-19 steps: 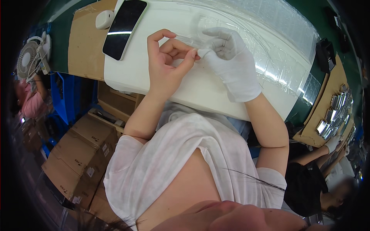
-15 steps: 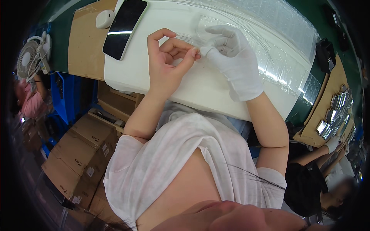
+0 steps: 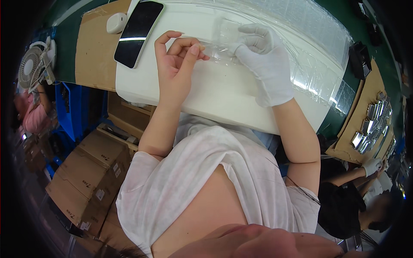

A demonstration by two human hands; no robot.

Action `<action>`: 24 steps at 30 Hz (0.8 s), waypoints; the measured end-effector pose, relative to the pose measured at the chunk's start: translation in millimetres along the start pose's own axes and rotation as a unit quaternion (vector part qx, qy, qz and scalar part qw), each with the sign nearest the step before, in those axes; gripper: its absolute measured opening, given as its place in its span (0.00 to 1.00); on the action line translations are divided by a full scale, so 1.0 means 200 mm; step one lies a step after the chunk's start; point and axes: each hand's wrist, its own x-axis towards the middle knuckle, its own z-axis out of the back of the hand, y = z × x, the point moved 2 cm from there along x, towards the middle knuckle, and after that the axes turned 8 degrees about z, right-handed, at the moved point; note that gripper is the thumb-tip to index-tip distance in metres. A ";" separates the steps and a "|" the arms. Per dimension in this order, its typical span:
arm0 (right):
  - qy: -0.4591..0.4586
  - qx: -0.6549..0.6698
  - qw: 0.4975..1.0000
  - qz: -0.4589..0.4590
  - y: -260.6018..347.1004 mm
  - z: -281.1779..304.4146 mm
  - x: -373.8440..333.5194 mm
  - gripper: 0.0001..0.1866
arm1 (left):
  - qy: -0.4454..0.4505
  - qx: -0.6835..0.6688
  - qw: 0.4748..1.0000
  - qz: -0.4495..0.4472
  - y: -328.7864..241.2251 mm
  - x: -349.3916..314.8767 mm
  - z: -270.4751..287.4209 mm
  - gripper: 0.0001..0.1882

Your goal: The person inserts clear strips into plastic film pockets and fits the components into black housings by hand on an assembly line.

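White foam board (image 3: 206, 96) fills the upper middle of the frame, the largest thing on the green bench (image 3: 69, 51), and both hands work on top of it. Clear plastic film (image 3: 309, 56) in a crinkled sheet covers the board's upper right part and runs off toward the right edge. Brown cardboard (image 3: 92, 56) lies under the board's left end, in the upper left. Cardboard boxes (image 3: 92, 172) are stacked on the floor at the lower left.

A black smartphone (image 3: 138, 32) lies screen up at the board's upper left corner, tilted, with a small white rounded case (image 3: 116, 22) just beside it on the cardboard. A small white fan (image 3: 32, 64) stands at the far left edge. At the right edge a cardboard tray holds rows of small shiny metal parts (image 3: 372, 124), and another person's gloved hand (image 3: 370, 165) shows below it.

The right hand (image 3: 264, 64), in a white glove, rests on the board at upper centre, its fingers curled down onto a small clear plastic pouch (image 3: 223, 41) and pressing it flat. The bare left hand (image 3: 176, 64) sits just left of it, thumb and forefinger closed in a narrow pinch on the pouch's left edge, the other fingers bent loosely above. The pouch lies between the two hands, touching both, on the board's upper middle.
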 end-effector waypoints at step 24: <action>0.144 -0.468 0.812 0.319 0.03 -0.28 0.08 0.21 | -0.003 0.336 0.932 -0.138 -0.05 0.00 0.22 0.07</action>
